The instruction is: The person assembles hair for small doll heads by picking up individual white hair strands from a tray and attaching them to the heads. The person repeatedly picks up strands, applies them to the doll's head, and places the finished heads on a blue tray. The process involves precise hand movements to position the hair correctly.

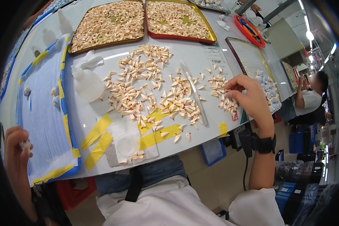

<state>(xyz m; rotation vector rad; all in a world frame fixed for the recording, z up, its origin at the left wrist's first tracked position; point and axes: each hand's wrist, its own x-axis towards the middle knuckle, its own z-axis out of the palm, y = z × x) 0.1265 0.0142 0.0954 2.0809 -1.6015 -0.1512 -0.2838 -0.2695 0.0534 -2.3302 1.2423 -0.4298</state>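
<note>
Many small cream-coloured cone-shaped pieces with dark red tips lie in a loose pile (130, 90) on the white table. My right hand (248, 94) is over a smaller cluster of these pieces (220, 88) at the right, thumb and fingers pinched together. Whatever sits between those fingertips is too small to make out. At the far left, my left hand (16, 147) is closed around a small whitish piece (26, 144), beside a blue-rimmed tray (45, 113) lined with pale ribbed sheet. A few small grey-blue and beige pieces (55, 101) rest on that tray.
Two trays full of cream pieces, one gold-rimmed (69, 51) and one red-edged (177, 38), stand at the back. A white squeeze bottle (87, 84), a clear pen-like tool (194, 92) and yellow tape (98, 132) are nearby. Blue-and-white pieces (268, 88) lie right; a person (309, 98) sits beyond.
</note>
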